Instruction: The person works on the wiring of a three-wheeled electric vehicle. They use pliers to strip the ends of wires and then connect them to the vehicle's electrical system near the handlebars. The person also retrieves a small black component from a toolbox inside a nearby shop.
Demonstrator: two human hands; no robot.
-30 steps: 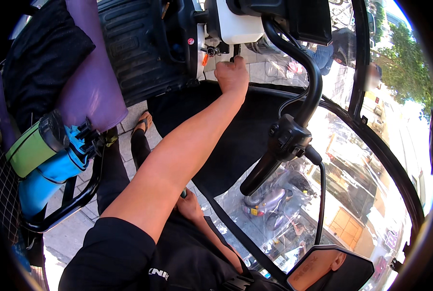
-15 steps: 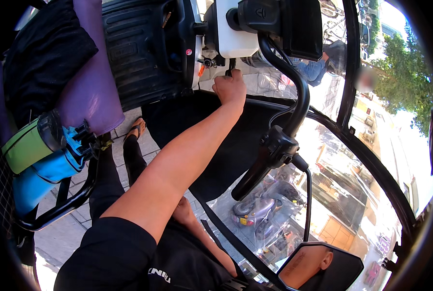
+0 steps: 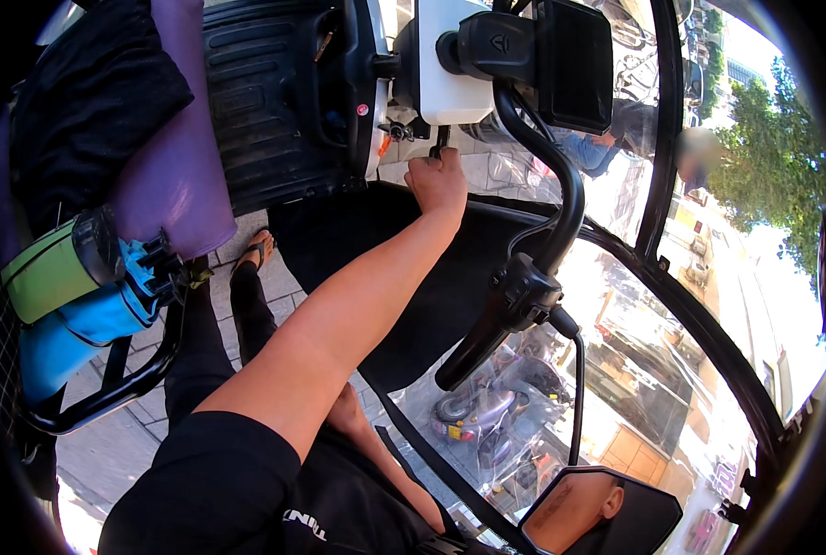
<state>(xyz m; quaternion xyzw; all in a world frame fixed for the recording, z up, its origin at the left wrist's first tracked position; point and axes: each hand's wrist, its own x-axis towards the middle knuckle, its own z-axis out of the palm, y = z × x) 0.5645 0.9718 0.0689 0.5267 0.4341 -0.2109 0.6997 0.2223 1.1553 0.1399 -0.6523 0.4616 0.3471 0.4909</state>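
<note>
My left arm reaches forward across the view. Its hand (image 3: 438, 185) is closed in a fist around the lower end of a short black lever (image 3: 443, 139), which sticks out beneath a white housing (image 3: 455, 88) on the scooter's front. Just behind that hand is a key lock area with an orange tag (image 3: 384, 145). Lower down, my right hand (image 3: 345, 410) is close to my body, partly covered by my left forearm; its fingers are hidden. The black handlebar grip (image 3: 473, 356) is to the right of both hands, untouched.
A ribbed black footboard (image 3: 265, 102) lies at upper left, beside a purple seat cushion (image 3: 177, 185) with black cloth. Green and blue bags (image 3: 85, 324) hang at a black rail. A mirror (image 3: 607, 513), a black screen (image 3: 573, 65) and a clear rain cover's black frame (image 3: 700, 310) stand right.
The view has shifted slightly. My left hand stays closed on the black lever, and my right hand remains near my body.
</note>
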